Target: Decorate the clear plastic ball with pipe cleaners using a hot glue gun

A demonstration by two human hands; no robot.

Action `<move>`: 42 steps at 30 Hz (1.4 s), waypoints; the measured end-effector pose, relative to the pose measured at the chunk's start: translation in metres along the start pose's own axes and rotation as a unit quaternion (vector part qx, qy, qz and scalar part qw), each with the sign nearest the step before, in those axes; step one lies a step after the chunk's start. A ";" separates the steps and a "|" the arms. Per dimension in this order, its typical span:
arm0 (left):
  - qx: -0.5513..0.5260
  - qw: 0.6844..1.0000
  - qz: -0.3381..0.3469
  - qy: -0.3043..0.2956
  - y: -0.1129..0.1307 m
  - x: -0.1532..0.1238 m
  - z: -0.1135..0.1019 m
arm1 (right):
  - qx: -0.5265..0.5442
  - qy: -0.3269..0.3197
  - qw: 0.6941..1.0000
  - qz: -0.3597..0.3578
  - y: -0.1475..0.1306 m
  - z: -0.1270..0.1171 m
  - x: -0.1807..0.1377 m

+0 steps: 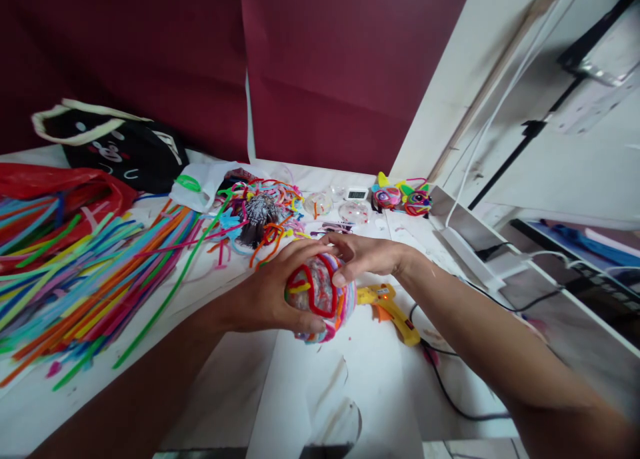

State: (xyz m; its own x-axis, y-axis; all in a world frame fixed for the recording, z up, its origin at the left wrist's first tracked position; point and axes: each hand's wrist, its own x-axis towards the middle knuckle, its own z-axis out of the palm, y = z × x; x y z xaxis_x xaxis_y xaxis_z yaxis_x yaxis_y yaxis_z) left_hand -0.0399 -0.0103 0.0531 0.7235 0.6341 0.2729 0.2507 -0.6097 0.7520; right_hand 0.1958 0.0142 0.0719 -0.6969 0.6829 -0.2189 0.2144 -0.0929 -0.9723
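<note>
A round ball [324,291], partly clear and partly covered with coloured pipe cleaners, is held up over the white table. My left hand [280,289] wraps round its left side, thumb below and fingers over the top. On its upper right, my right hand [357,255] presses with thumb and fingertips; some of those fingertips are hidden behind the ball. Red pipe cleaner outlines a shape on the side facing me, with a short yellow piece at its left. Just right of the ball lies a yellow hot glue gun [395,312], partly beneath my right forearm.
Many loose pipe cleaners [100,279] spread over the left side, beside a red bag [100,182]. Behind are a black tote bag [125,152], a tangled pile of trimmings [265,209], clear domes [354,212], a small digital timer [357,194] and finished colourful figures [403,197]. Black cables [450,392] run at right.
</note>
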 end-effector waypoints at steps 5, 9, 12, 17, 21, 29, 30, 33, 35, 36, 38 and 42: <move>0.000 1.000 -0.025 -0.016 0.002 0.001 0.003 | 0.011 -0.001 1.000 0.013 0.002 -0.001 -0.002; -0.017 0.999 -0.028 -0.024 0.000 0.002 0.003 | 0.012 0.003 1.000 0.022 0.002 0.000 -0.003; -0.020 0.999 -0.032 -0.022 -0.001 0.003 0.002 | 0.015 0.005 1.000 0.025 0.001 0.001 -0.004; -0.023 0.999 -0.033 -0.014 0.001 0.004 0.002 | 0.026 -0.004 0.999 0.026 0.000 0.003 -0.004; -0.011 0.999 -0.045 -0.019 0.000 0.003 0.001 | 0.017 -0.004 1.000 0.021 0.000 0.003 -0.003; 0.007 1.000 -0.018 -0.008 -0.014 0.000 0.004 | 0.017 -0.010 1.000 0.018 0.000 0.003 0.000; 0.006 1.000 -0.013 -0.002 -0.016 -0.001 0.004 | 0.018 -0.009 1.000 0.018 0.000 0.003 0.000; 0.001 1.000 0.001 0.014 -0.020 0.000 0.007 | 0.013 0.001 1.000 0.020 0.001 0.003 -0.001; -0.002 1.000 0.005 0.019 -0.020 0.001 0.008 | 0.003 0.010 1.000 0.015 0.001 0.003 -0.001; -0.002 1.000 0.005 0.018 -0.019 0.001 0.008 | 0.001 0.013 1.000 0.010 0.002 0.003 -0.002; -0.002 1.000 0.001 0.013 -0.017 0.002 0.006 | 0.005 0.013 1.000 0.005 0.002 0.003 -0.003; -0.019 0.999 -0.033 -0.003 -0.009 0.004 0.002 | 0.012 0.020 1.000 0.004 0.003 0.003 -0.004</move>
State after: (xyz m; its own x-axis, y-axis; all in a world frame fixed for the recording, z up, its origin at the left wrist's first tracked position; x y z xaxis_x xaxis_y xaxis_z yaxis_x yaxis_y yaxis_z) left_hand -0.0377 -0.0034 0.0459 0.7093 0.6703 0.2183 0.2734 -0.5470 0.7912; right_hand 0.1968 0.0091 0.0699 -0.6672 0.7103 -0.2242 0.2034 -0.1158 -0.9722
